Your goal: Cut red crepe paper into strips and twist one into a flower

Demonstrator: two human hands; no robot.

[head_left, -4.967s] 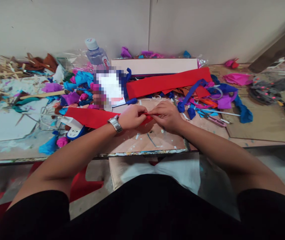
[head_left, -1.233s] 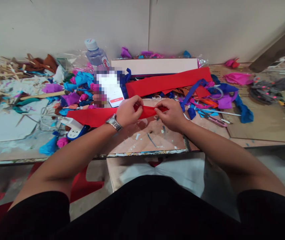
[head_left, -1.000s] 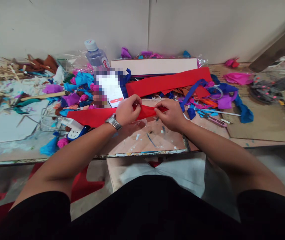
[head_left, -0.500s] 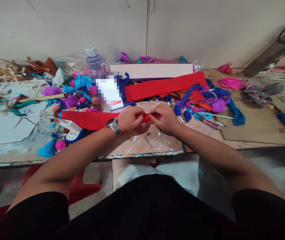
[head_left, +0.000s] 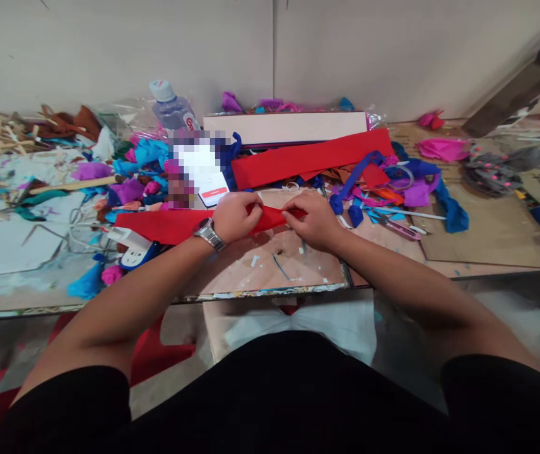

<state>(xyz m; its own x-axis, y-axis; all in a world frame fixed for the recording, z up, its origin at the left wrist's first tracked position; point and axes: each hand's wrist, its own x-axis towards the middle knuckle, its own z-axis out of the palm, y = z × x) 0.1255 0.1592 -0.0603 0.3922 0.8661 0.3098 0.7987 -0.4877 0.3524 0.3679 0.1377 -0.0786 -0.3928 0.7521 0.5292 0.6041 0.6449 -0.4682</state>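
Note:
A long strip of red crepe paper [head_left: 166, 225] runs across the front of the table and narrows into folds between my hands. My left hand [head_left: 238, 217], with a metal watch on its wrist, pinches the strip between thumb and curled fingers. On the strip's right end, my right hand [head_left: 313, 218] has thumb and fingertips closed on the gathered edge. Behind my hands lies a second, wider red strip [head_left: 312, 157], flat and slanting up to the right. A lit phone [head_left: 214, 189], partly blurred out, leans just behind my left hand.
Paper scraps [head_left: 130, 189] in several colours crowd the left. A water bottle [head_left: 173, 107] stands behind the phone. A power socket [head_left: 134, 255] sits by my left forearm. Right lie a pink cutter [head_left: 401, 229], a tape ring [head_left: 400, 176], cardboard [head_left: 487, 243] and a dark tumbler [head_left: 501, 98].
My left hand has shifted a little left, away from my right hand, so more red strip shows between them. The view has moved slightly. Both hands keep hold of the strip.

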